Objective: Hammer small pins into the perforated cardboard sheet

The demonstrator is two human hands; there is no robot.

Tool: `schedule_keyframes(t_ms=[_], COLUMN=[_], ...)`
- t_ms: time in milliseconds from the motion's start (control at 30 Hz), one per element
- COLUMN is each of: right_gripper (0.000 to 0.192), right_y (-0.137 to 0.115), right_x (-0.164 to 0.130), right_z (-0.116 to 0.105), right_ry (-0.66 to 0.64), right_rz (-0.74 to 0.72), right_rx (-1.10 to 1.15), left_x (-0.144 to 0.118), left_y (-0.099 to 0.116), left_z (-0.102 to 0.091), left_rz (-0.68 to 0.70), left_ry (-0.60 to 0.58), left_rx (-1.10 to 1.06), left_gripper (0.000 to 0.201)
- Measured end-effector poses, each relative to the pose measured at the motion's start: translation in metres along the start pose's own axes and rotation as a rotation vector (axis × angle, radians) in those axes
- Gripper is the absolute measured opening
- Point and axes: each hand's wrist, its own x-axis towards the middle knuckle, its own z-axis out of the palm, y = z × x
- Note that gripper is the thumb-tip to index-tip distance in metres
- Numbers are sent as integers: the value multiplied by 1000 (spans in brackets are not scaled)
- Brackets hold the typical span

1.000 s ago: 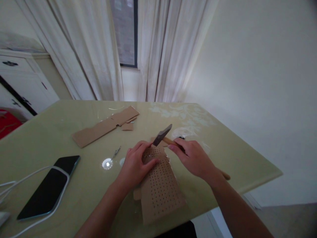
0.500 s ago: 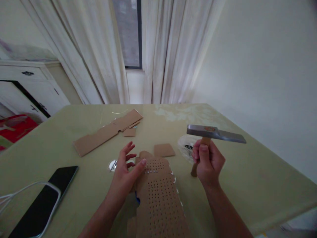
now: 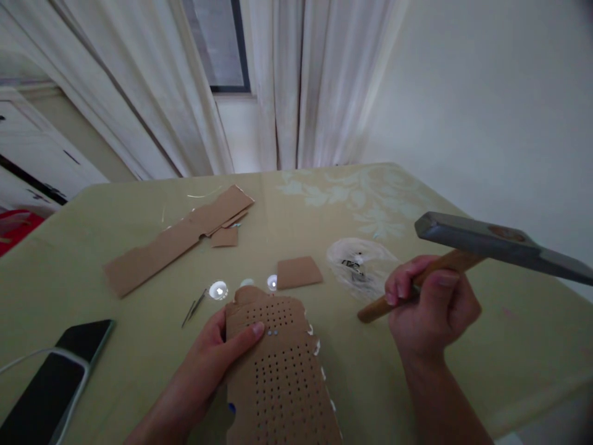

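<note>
A brown cardboard piece (image 3: 282, 377) with rows of small punched holes stands in front of me, its lower part cut off by the frame. My left hand (image 3: 222, 352) is closed on its left edge, thumb flat on the face and fingers behind it. Beside the thumb tip show a few shiny nail heads (image 3: 273, 332); the thumb may cover others. In my right hand (image 3: 430, 303) is a hammer (image 3: 482, 241), gripped by its wooden handle and held above the table at the right, apart from the cardboard.
Two thin metal nails (image 3: 194, 308) lie left of the cardboard. Beyond it are a small cardboard square (image 3: 299, 272) and a clear plastic bag (image 3: 361, 266) with dark metal bits. Long cardboard strips (image 3: 180, 238) lie farther back. A dark tablet (image 3: 55, 383) with a white cable sits at left.
My left hand, fingers spread before, has closed round the cardboard's left edge. My right hand has moved right and nearer with the hammer. The whole view has shifted a little.
</note>
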Motion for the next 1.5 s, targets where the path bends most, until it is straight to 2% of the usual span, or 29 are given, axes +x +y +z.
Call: schedule_keyframes(t_ms=[167, 367, 533, 633, 700, 767, 867, 933, 1000, 1067, 1167, 1333, 1500], right_gripper=[37, 36, 38, 35, 34, 34, 36, 37, 37, 35, 34, 37, 36], right_y=[2, 7, 12, 16, 18, 18, 17, 15, 14, 13, 13, 15, 16], right_x=[0, 0, 3, 3, 2, 1, -1, -1, -2, -1, -1, 0, 0], right_z=[-2, -5, -4, -3, -3, -4, -4, -3, -1, 1, 1, 0, -1], right_ry=[-35, -45, -45, -56, -68, -77, -105, -119, -124, -126, -136, -113, -96], right_rz=[0, -17, 28, 51, 55, 53, 57, 59, 53, 41, 19, 31, 54], right_rx=[-2, -11, -38, -29, -23, -27, -41, -40, -32, -31, -36, -53, -46], left_x=[1, 4, -2, 4, 12, 22, 32, 36, 38, 40, 44, 48, 50], left_y=[-3, -5, 0, 8, 14, 20, 24, 24, 22, 20, 18, 16, 16], left_z=[-6, -10, -3, -6, -16, -32, -61, -76, -86, -89, -88, -83, -81], left_rz=[-66, -22, 7, 119, 268, 442, 626, 652, 597, 525, 480, 488, 521], left_ry=[41, -72, -86, -64, 33, 213, 463, 626, 706, 672, 597, 596, 584], left_rx=[-57, -11, -37, -65, -34, 128, 673, 1135, 1436, 1507, 1463, 1453, 1417], left_gripper=[65, 69, 62, 64, 68, 68, 57, 53, 53, 50, 40, 34, 35])
